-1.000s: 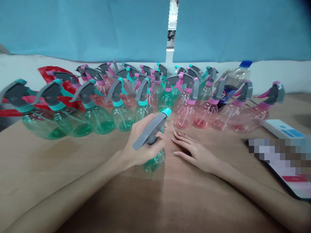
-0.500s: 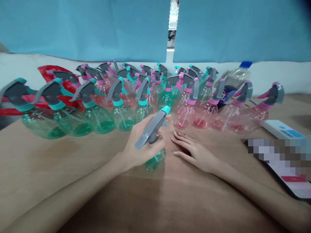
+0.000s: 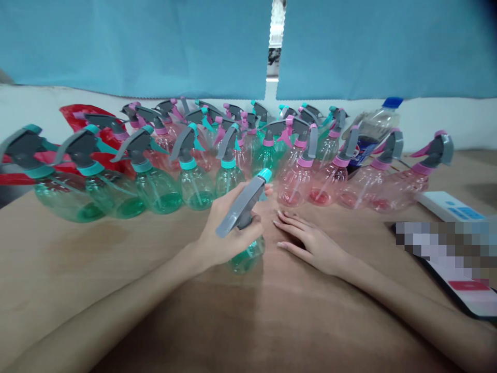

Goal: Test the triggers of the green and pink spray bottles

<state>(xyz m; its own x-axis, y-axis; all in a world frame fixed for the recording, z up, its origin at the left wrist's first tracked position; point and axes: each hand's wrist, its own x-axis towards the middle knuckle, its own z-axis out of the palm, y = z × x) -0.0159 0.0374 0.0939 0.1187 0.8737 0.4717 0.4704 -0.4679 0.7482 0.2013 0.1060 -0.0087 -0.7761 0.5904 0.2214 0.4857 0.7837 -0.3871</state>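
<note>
My left hand (image 3: 227, 225) is wrapped round the neck of a green spray bottle (image 3: 247, 256), just under its grey trigger head with a turquoise nozzle. The bottle stands upright on the wooden table (image 3: 186, 321); the fingers hide its neck and part of its body. Flat on the tabletop to the right of it lies my right hand (image 3: 310, 241), fingers stretched out and holding nothing. Beyond the left hand stands a row of green spray bottles (image 3: 159, 194) with turquoise collars. Pink spray bottles (image 3: 293, 189) with pink collars line up beyond the right hand.
More green and pink spray bottles crowd behind the front rows. A red plastic bag (image 3: 112, 147) lies at the back left. At the right are a drink bottle (image 3: 373, 127) with a blue cap, a white box (image 3: 450, 204) and a phone (image 3: 466, 290). A blue cloth (image 3: 155, 46) hangs behind.
</note>
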